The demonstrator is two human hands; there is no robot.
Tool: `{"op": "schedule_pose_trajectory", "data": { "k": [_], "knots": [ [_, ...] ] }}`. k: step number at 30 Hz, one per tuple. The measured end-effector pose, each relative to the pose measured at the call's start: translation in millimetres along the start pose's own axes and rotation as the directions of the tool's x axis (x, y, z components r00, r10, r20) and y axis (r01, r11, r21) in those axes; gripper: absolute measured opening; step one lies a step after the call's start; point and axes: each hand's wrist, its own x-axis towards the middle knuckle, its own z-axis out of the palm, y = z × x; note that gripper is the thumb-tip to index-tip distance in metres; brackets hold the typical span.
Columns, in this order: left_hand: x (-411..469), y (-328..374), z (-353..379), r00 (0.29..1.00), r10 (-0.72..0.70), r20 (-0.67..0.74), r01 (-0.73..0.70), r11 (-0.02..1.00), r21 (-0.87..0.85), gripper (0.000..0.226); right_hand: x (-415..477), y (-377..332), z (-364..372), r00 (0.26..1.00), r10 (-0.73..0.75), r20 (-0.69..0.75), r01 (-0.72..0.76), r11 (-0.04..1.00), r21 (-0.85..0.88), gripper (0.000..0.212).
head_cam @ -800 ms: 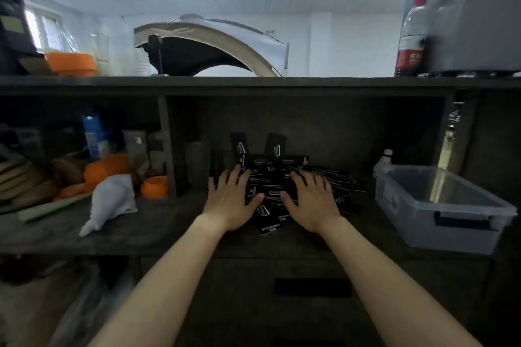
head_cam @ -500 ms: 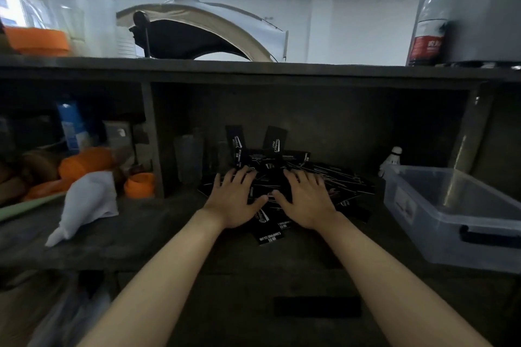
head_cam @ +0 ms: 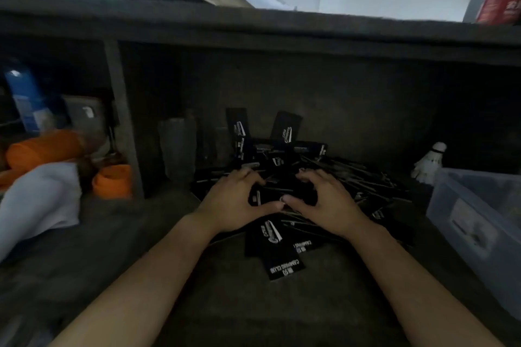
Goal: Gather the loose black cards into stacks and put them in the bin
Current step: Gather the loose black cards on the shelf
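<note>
A heap of loose black cards (head_cam: 355, 186) with white print lies on the dark shelf, spreading toward the right. Two cards (head_cam: 238, 127) lean upright against the back wall. A few cards (head_cam: 282, 262) stick out toward me at the front. My left hand (head_cam: 234, 205) and my right hand (head_cam: 329, 205) sit side by side on the heap's middle. Their fingers curl inward around a clump of cards and the thumbs touch each other. The clear plastic bin (head_cam: 473, 222) stands on the shelf at the right, apart from both hands.
A white shuttlecock (head_cam: 428, 163) stands behind the bin. Left of a vertical divider (head_cam: 121, 121) are an orange cup (head_cam: 112, 180), a white cloth (head_cam: 39, 200) and more orange items. A red-labelled bottle (head_cam: 499, 3) stands on the board overhead.
Both hands lay flat with spread fingers on the heap. Now their fingers have curled in around cards and the thumbs have met. The view has moved closer and lower.
</note>
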Motion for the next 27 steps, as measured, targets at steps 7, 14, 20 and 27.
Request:
{"op": "schedule_pose_trajectory", "data": {
  "k": [7, 14, 20, 27],
  "knots": [
    [-7.8, -2.9, 0.4, 0.998, 0.004, -0.066, -0.005, 1.0, -0.016, 0.072, -15.3, 5.9, -7.5, 0.995, 0.071, 0.068, -0.083, 0.98, 0.178, 0.09],
    [-7.5, -1.5, 0.5, 0.999, -0.011, -0.031, 0.011, 1.0, -0.008, 0.079, -17.6, 4.9, -6.3, 0.996, 0.087, 0.024, -0.09, 0.971, 0.22, 0.085],
    [-6.0, -0.2, -2.5, 0.999, -0.011, -0.038, 0.009, 0.998, -0.058, 0.07, -16.4, 1.4, -11.0, 0.996, 0.071, 0.044, -0.079, 0.973, 0.218, 0.085],
    [-12.9, -0.8, 4.7, 0.995, 0.016, -0.093, -0.026, 0.994, -0.105, 0.069, -18.2, 6.0, 0.7, 0.998, 0.056, -0.012, -0.048, 0.937, 0.346, 0.105]
  ]
}}
